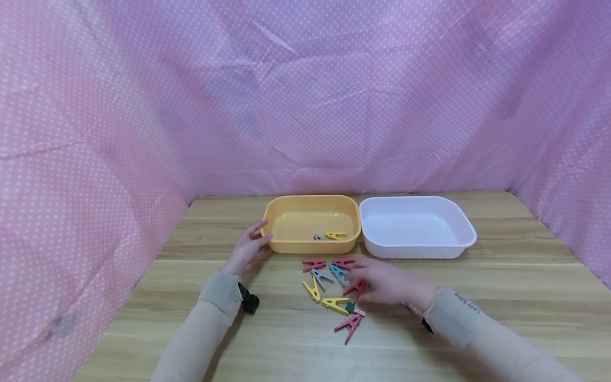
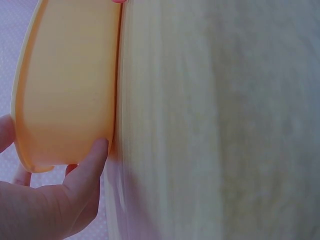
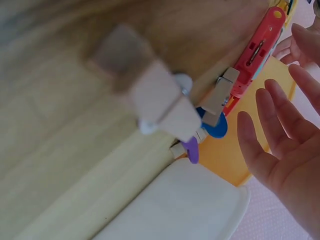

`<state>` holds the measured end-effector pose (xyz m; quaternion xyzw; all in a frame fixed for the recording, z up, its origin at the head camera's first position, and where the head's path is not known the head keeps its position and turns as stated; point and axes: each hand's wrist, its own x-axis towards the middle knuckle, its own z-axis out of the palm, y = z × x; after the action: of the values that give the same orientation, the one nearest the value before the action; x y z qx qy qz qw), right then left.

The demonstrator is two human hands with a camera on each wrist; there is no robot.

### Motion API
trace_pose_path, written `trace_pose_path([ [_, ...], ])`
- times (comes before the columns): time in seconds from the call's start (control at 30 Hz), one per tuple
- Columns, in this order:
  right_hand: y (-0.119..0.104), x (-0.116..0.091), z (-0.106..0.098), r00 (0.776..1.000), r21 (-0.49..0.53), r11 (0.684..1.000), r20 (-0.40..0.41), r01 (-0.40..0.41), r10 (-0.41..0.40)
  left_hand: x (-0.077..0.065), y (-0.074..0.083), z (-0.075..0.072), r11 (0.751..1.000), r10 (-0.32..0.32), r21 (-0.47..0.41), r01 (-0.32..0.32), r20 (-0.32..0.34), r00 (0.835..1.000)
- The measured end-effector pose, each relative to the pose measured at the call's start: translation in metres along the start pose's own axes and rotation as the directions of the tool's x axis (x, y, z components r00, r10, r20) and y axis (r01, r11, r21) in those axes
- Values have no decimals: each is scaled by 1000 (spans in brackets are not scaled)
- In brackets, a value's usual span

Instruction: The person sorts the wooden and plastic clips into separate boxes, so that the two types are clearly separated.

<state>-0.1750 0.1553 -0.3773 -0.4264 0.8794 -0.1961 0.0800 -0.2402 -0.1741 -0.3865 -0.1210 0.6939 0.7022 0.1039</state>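
My left hand (image 1: 248,248) holds the left front corner of a yellow-orange tray (image 1: 310,247). In the left wrist view, the thumb presses the tray's outer wall (image 2: 70,90), with the other fingers around the corner. A grey and a yellow clothespin (image 1: 335,235) lie inside that tray. My right hand (image 1: 386,281) hovers with spread fingers over the right side of a loose group of clothespins, holding nothing. Nearest its fingertips are a red clothespin (image 1: 355,289) and a blue clothespin (image 1: 338,274). The right wrist view shows wooden clothespins with coloured ornaments, one with blue (image 3: 216,129).
A white tray (image 1: 415,252) stands right beside the yellow-orange one. Several more clothespins, including yellow (image 1: 312,291), grey (image 1: 322,278) and red (image 1: 350,328), lie on the wooden table (image 1: 286,345). Pink dotted cloth (image 1: 305,106) hangs behind and at both sides.
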Motion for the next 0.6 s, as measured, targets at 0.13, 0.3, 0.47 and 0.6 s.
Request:
trace_pose_path([
  [0.13, 1, 0, 4, 1000, -3, 1000, 23, -21, 21, 0, -1, -1, 1000, 0, 3, 0, 1, 1000],
  [0.3, 2, 2, 5, 999, -38, 999, 43, -15, 16, 1, -2, -1, 1000, 4, -1, -4, -2, 1000],
  [0.47, 4, 4, 7, 999, -63, 998, 39, 5, -2, 3, -2, 0, 1000, 1, 4, -1, -5, 1000],
  [0.6, 4, 5, 7, 999, -74, 997, 45, 4, 0, 4, -2, 0, 1000, 6, 10, -6, -2, 1000],
])
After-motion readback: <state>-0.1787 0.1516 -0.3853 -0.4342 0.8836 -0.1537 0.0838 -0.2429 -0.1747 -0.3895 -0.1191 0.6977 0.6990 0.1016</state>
